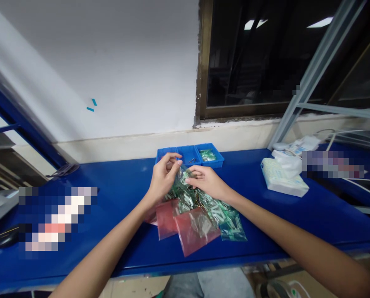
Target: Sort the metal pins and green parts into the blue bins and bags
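My left hand (163, 176) and my right hand (206, 181) meet over a heap of small clear plastic bags of green parts (203, 205) on the blue table (116, 194). Both hands pinch the top of one clear bag (180, 174) raised above the heap. Two red plastic bags (187, 227) lie at the near side of the heap. Just beyond the hands stands a row of small blue trays (189, 155); the right one holds green parts.
A white packet of tissues (282, 178) lies to the right, with more white items behind it. A dark computer mouse (5, 238) sits at the far left. A metal frame post rises at the right; the wall and a dark window stand behind the table.
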`<state>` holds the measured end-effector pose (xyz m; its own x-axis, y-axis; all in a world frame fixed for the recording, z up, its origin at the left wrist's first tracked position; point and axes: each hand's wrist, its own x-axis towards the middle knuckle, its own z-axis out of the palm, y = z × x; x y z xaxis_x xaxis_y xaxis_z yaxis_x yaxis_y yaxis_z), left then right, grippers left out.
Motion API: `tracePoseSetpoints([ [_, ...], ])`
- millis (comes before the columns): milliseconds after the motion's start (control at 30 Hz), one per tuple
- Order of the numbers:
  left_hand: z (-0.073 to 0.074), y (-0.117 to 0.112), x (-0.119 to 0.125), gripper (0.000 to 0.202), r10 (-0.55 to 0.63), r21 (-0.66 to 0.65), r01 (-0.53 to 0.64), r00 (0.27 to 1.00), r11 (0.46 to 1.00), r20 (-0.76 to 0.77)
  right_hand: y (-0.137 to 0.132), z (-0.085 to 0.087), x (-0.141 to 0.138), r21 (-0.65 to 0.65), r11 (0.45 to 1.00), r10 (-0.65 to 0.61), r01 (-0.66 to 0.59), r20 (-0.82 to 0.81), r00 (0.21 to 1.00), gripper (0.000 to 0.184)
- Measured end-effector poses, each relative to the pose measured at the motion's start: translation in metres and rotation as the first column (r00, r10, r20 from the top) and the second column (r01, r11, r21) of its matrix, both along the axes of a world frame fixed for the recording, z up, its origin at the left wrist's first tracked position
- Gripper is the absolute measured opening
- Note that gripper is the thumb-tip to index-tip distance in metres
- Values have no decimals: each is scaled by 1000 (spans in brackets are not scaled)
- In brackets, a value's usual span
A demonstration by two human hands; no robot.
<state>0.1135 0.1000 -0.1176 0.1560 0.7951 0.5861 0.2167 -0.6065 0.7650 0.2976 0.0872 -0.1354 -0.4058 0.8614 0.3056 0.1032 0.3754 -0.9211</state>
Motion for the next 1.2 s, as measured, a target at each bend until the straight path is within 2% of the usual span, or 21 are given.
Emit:
tracePoseSetpoints([
  [100,-2,-3,3,23,-32,6,32,999,999,-33,2,0,0,-87,996,19,-27,-96,995,22],
  [367,-5,-1,1,37,-86,21,92,978,996,-190,8,3,8,-143,985,-129,102,-193,973,22],
  [500,-6,-1,0,41,-13,146,60,953,987,-302,13,-4,11,-132,983,-147,124,-179,973,23],
  [633,-7,-1,-2,37,93,299,44,898,953,-430,17,-8,12,-75,988,-147,136,-158,977,23],
  [800,-7,-2,-3,34,143,367,69,841,928,-522,16,-5,14,-51,992,-120,114,-134,984,23],
  [967,-9,-2,-1,33,102,354,85,873,931,-478,12,1,13,-59,998,-30,17,-213,977,25],
  [1033,-8,-3,0,32,76,306,63,904,950,-421,10,3,12,-43,999,-29,21,-193,981,24],
  [1133,-6,-5,3,30,-66,102,103,948,990,-312,7,5,10,9,996,-92,94,-125,988,23],
  [1200,-6,-6,5,30,-185,-52,178,960,983,-212,6,5,10,19,992,-126,128,-102,987,23],
])
